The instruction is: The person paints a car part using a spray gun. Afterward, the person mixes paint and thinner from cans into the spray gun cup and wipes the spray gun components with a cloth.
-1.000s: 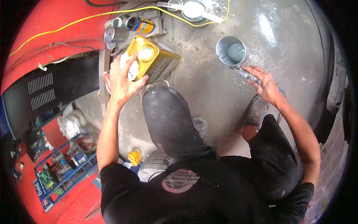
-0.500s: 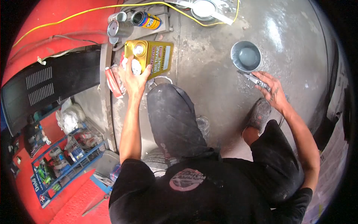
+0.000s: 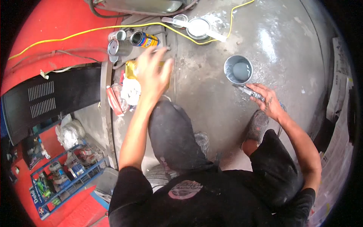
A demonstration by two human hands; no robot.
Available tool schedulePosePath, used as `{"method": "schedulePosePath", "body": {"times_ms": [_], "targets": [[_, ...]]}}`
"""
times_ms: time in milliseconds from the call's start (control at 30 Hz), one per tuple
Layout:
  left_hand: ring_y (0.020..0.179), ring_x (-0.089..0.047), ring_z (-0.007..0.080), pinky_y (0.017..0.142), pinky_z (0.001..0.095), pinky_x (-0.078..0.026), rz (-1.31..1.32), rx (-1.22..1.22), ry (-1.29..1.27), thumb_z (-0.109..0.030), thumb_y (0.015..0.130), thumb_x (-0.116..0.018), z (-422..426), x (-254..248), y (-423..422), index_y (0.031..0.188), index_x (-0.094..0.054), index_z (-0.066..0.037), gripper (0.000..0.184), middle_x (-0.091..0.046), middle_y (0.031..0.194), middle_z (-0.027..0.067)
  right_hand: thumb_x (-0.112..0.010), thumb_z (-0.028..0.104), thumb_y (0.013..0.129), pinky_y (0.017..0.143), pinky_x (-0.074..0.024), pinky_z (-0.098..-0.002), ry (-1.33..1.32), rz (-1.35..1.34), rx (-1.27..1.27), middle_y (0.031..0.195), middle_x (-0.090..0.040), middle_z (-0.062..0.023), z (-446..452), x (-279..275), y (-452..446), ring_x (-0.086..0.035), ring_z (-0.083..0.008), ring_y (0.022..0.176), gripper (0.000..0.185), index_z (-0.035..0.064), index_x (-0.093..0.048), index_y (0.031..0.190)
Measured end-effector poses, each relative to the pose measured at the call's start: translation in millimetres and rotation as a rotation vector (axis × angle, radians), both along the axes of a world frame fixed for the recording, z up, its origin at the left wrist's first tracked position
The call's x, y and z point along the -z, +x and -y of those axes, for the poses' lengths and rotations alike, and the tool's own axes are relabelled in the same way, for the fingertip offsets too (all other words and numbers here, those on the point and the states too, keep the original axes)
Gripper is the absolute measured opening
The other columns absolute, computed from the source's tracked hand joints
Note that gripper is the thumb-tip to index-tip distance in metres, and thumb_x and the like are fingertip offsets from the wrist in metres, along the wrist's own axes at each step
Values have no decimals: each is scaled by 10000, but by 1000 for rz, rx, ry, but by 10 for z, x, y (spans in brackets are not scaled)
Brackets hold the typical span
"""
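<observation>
My right hand (image 3: 267,101) is closed around silver pliers (image 3: 252,92). Their jaws meet the near edge of an open metal can (image 3: 238,81) that has grey liquid inside. Whether that can touches the floor I cannot tell. My left hand (image 3: 153,75) hovers with its fingers spread and holds nothing. Beneath it, mostly covered, is the gold rectangular tin of urethane paint thinner (image 3: 130,70). Crumpled white material (image 3: 131,92) and a red-and-white packet (image 3: 114,101) lie by my left wrist.
An open can of white material (image 3: 198,28) has a pale stick (image 3: 216,35) across it. A yellow cord (image 3: 113,27) runs over the far side. A grey can (image 3: 120,48) and a blue-and-yellow can (image 3: 145,39) stand at left. A blue rack (image 3: 72,170) holds bottles lower left.
My left hand has lifted off the white material beside the thinner tin and moved up and right, fingers spreading. My right hand still grips the pliers at the can. The view has shifted slightly.
</observation>
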State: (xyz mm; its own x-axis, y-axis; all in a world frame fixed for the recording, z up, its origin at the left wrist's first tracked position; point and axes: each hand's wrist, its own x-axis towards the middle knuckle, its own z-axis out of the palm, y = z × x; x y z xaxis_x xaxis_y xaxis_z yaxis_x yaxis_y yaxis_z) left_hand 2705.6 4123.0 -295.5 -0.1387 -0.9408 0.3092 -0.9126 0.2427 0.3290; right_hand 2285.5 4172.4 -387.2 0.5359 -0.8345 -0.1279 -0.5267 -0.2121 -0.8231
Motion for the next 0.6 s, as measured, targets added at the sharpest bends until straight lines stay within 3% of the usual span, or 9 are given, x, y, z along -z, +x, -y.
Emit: {"method": "schedulePosePath", "body": {"times_ms": [100, 200, 267, 300, 533, 600], "targets": [[1291, -547, 423, 1072, 513, -454, 72, 169, 103, -308, 884, -794, 706, 487, -440, 1407, -626, -119, 581, -585, 1409, 224, -729, 89, 923, 954, -573, -460, 5, -8, 10, 1277, -687, -198, -13, -1, 3, -689, -406, 1099, 490, 155, -643, 1401], [1303, -540, 435, 1047, 526, -465, 271, 132, 133, -372, 854, -816, 1244, 935, -614, 1454, -587, -137, 684, -574, 1417, 245, -724, 102, 931, 950, -571, -463, 28, 4, 28, 1277, -687, -197, 20, -95, 37, -687, -413, 1097, 473, 150, -643, 1394], [1321, -531, 434, 1044, 540, -458, 234, 118, 332, -438, 812, -838, 1473, 962, -623, 1479, -564, -149, 777, -565, 1431, 262, -722, 101, 933, 945, -570, -463, 26, 9, 34, 1280, -686, -196, 4, -141, 33, -686, -415, 1098, 469, 147, -642, 1393], [1317, -532, 428, 1050, 552, -444, 243, 121, 315, -467, 784, -851, 1512, 1011, -593, 1461, -581, -142, 798, -583, 1431, 241, -721, 98, 932, 942, -570, -461, 9, 11, 37, 1280, -686, -196, 1, -147, 23, -686, -416, 1098, 470, 147, -642, 1393], [1289, -559, 405, 1067, 531, -437, 163, 146, 269, -452, 780, -859, 1574, 1142, -516, 1392, -635, -94, 744, -658, 1347, 205, -729, 96, 924, 936, -569, -457, 24, -5, 24, 1291, -686, -185, 12, -63, -28, -687, -413, 1094, 484, 159, -644, 1397], [1243, -604, 363, 1046, 490, -467, 125, 167, 206, -413, 798, -857, 1516, 1089, -517, 1391, -636, -75, 717, -681, 1312, 193, -728, 107, 929, 931, -570, -458, 39, 8, 35, 1295, -686, -180, -2, -12, -23, -690, -407, 1090, 475, 161, -646, 1393]]}}
